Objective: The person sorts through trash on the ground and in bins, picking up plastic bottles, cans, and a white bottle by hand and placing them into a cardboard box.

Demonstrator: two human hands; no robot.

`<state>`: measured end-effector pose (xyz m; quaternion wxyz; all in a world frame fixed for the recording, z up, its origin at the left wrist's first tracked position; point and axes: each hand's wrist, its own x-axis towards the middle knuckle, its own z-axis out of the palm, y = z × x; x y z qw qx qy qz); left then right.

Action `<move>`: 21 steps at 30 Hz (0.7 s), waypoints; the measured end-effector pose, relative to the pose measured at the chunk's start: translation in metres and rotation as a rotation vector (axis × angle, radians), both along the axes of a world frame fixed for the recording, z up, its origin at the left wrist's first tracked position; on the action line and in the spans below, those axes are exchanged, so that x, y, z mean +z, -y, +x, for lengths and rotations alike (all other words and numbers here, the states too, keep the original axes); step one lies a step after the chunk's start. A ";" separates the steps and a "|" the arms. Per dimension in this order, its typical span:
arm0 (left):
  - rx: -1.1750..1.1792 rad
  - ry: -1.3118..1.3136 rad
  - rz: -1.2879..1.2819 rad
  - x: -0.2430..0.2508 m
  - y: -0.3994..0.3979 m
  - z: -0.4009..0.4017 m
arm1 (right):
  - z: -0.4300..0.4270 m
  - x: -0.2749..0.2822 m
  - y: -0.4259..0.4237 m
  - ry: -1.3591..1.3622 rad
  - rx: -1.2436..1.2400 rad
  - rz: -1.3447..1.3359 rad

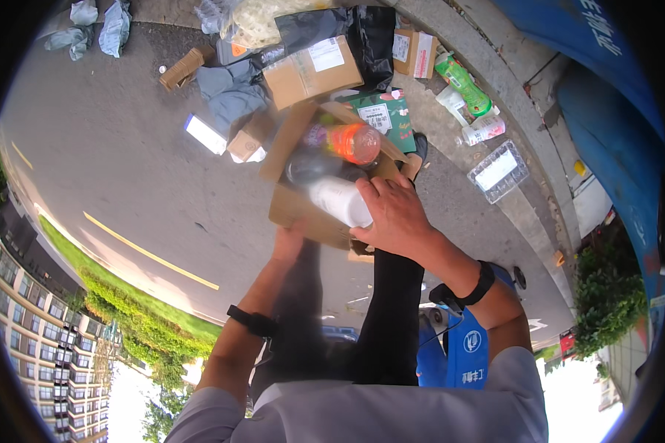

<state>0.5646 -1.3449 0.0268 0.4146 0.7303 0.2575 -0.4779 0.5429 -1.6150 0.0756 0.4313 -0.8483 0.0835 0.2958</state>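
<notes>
In front of my legs is an open cardboard box (305, 213) with its flaps spread. Inside lie a white bottle or canister (338, 199), a plastic bottle with an orange label (352, 143) and a clear plastic container (310, 165), partly blurred. My right hand (399, 216) lies over the box's near right edge, its fingers at the end of the white bottle; whether they grip the bottle or the box edge is hard to see. Beneath the near left side, my left hand (290, 241) supports the box, its fingers hidden by the cardboard.
Beyond the box lie a taped carton (313, 72), black plastic bags (374, 47), a green printed box (385, 116) and grey bags (233, 91). Along the kerb (510, 72) are a green bottle (465, 86) and a clear plastic tray (499, 170). Blue bins (615, 116) stand at right.
</notes>
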 end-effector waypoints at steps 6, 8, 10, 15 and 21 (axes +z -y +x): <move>-0.054 0.016 -0.005 -0.015 -0.005 -0.011 | -0.009 -0.029 -0.022 -0.081 -0.065 -0.033; -0.089 -0.006 0.083 -0.024 -0.011 -0.013 | -0.017 -0.050 -0.027 -0.094 -0.072 -0.011; -0.080 -0.013 -0.027 -0.024 -0.015 -0.012 | -0.026 -0.064 -0.023 -0.013 -0.056 -0.044; -0.048 -0.024 -0.001 -0.027 0.001 -0.008 | -0.067 -0.060 0.029 0.002 -0.110 -0.086; 0.029 -0.096 0.071 -0.021 0.002 0.000 | -0.168 -0.153 0.111 -0.110 -0.924 -0.052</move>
